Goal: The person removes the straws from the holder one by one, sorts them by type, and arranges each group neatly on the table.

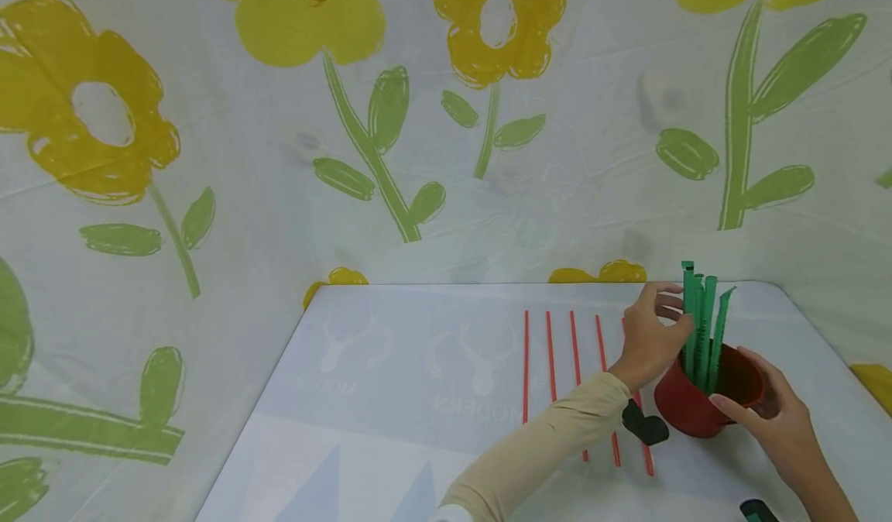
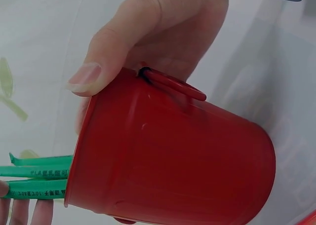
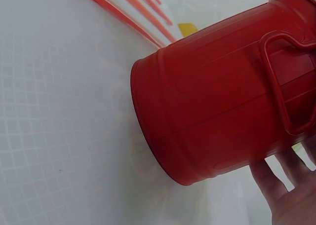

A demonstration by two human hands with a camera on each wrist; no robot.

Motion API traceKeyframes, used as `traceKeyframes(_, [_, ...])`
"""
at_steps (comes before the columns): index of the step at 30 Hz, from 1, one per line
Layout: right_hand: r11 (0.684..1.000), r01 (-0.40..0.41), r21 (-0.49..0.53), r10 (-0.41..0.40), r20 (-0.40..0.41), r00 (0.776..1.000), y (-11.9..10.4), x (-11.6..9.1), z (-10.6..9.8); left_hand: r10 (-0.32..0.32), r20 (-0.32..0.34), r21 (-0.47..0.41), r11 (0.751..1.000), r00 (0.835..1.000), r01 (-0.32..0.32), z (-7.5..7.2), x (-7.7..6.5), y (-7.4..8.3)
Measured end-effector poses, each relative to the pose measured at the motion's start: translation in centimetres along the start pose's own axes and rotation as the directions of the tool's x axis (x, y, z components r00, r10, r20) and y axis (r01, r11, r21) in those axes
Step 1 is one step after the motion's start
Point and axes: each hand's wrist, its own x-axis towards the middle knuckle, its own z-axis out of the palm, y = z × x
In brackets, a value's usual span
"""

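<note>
A red metal bucket with small side handles stands tilted on the table, several green-wrapped straws upright in it. My right hand holds the bucket from the right, thumb at the rim. In the left wrist view that thumb lies over the edge of the bucket. At the straws' upper part, my left hand pinches a green-wrapped straw between thumb and fingers. Its fingertips show behind the straws in the left wrist view. The bucket hides the straws' lower ends.
Several thin orange-red sticks lie side by side on the white table, left of the bucket. The left forearm crosses over some of them. A dark object shows beside the left wrist, another near the bottom edge. Flower-printed cloth hangs behind.
</note>
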Motion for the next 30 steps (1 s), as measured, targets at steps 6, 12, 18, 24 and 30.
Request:
traceKeyframes(6, [1.0,0.001,0.008,-0.001,0.002,1.0,0.1,-0.1,0.1,0.026,-0.006,-0.004,1.0,1.0,-0.026,-0.3,0.0,0.4])
traceKeyframes(12, [1.0,0.0,0.002,0.0,0.005,1.0,0.2,0.0,0.0,0.076,-0.02,-0.01,0.997,0.997,-0.076,-0.9,0.3,1.0])
traceKeyframes(18, [1.0,0.011,-0.006,-0.011,0.006,1.0,0.2,-0.1,0.0,0.135,-0.043,-0.018,0.991,0.99,-0.136,-1.8,0.6,1.8])
traceKeyframes(24, [1.0,0.006,-0.011,-0.006,0.005,1.0,0.2,-0.1,0.0,0.163,-0.079,-0.044,0.985,0.983,-0.167,-3.3,0.3,4.4])
traceKeyframes(30, [1.0,0.01,-0.007,-0.01,0.007,1.0,0.0,-0.2,0.0,0.186,-0.126,-0.112,0.973,0.974,-0.2,-5.0,-0.2,6.6])
